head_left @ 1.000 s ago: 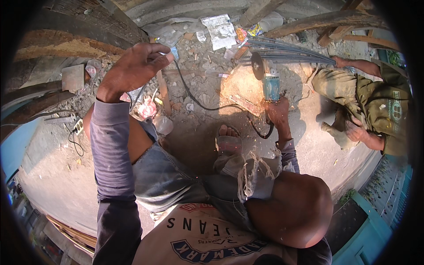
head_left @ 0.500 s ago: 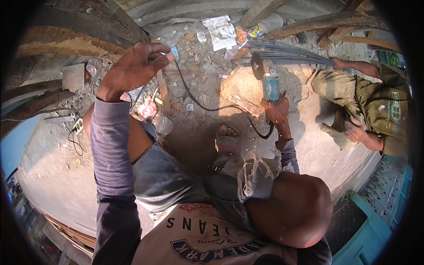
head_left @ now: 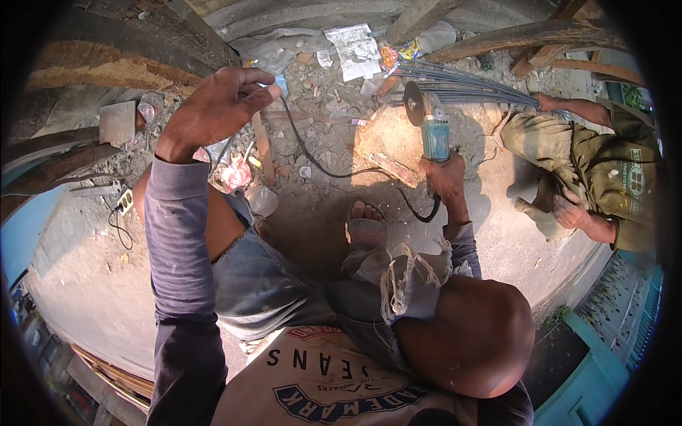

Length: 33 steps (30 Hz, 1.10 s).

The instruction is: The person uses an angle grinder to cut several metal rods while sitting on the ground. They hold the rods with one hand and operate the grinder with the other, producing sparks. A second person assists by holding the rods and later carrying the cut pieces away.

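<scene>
My right hand (head_left: 447, 177) grips the body of an angle grinder (head_left: 435, 138), teal with a silver head. Its dark cutting disc (head_left: 414, 104) stands upright beside the near ends of a bundle of thin steel rods (head_left: 462, 89). My left hand (head_left: 217, 106) is raised at the left, fingers curled and thumb bent in, closed on the black power cord (head_left: 312, 156). That cord runs from the fingers across the rubble to the back of the grinder. Whether the disc is spinning, I cannot tell.
At the right, a co-worker's hand (head_left: 547, 101) holds the rods' far end; their other hand (head_left: 572, 211) rests near the knee. A wooden block (head_left: 394, 170) lies below the grinder. Timber beams (head_left: 526, 37) lean around. A socket strip (head_left: 126, 201) lies left; my sandalled foot (head_left: 367, 231) is near.
Orange sparks scattered around my right hand and foot are no longer seen. Both of my hands, the grinder and the rods hold nearly the same places.
</scene>
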### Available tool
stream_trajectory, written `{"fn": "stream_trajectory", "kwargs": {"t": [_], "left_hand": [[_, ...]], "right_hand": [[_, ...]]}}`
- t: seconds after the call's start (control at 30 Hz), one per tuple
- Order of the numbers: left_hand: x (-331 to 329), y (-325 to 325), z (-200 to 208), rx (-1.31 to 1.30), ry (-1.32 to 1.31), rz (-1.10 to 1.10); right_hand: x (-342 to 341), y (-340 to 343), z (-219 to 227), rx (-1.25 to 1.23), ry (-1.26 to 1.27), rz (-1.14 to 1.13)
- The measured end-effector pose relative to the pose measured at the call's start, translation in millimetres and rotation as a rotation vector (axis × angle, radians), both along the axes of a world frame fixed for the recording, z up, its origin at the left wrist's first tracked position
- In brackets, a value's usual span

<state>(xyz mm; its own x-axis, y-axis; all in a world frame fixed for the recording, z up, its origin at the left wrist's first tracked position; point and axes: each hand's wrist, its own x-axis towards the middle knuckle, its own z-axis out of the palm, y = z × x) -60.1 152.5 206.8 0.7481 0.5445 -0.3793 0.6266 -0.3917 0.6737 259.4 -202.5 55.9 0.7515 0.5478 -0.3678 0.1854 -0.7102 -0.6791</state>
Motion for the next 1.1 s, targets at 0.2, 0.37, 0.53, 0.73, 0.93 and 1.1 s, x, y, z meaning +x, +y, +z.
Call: {"fn": "stream_trajectory", "kwargs": {"t": [0.2, 0.37, 0.53, 0.73, 0.93, 1.1], "left_hand": [[0.6, -0.6, 0.1, -0.004, -0.004, 0.008], [-0.5, 1.7, -0.8, 0.005, -0.011, -0.005], [0.2, 1.1, -0.3, 0.013, -0.009, 0.002], [2.0, -0.3, 0.6, 0.011, 0.007, 0.011], [0.3, 1.6, -1.6, 0.014, 0.018, 0.013], [0.1, 1.8, -3.0, 0.022, 0.014, 0.012]], "right_hand": [[3.1, 0.4, -2.8, -0.023, -0.04, 0.013], [3.4, -1.5, -3.3, 0.034, -0.009, 0.023], [3.4, 0.4, -3.6, -0.005, -0.015, 0.017], [5.5, -1.8, -4.9, 0.007, 0.001, 0.006], [2.3, 3.1, 0.9, -0.013, 0.018, 0.006], [5.3, 1.7, -3.1, -0.017, 0.004, 0.007]]}}
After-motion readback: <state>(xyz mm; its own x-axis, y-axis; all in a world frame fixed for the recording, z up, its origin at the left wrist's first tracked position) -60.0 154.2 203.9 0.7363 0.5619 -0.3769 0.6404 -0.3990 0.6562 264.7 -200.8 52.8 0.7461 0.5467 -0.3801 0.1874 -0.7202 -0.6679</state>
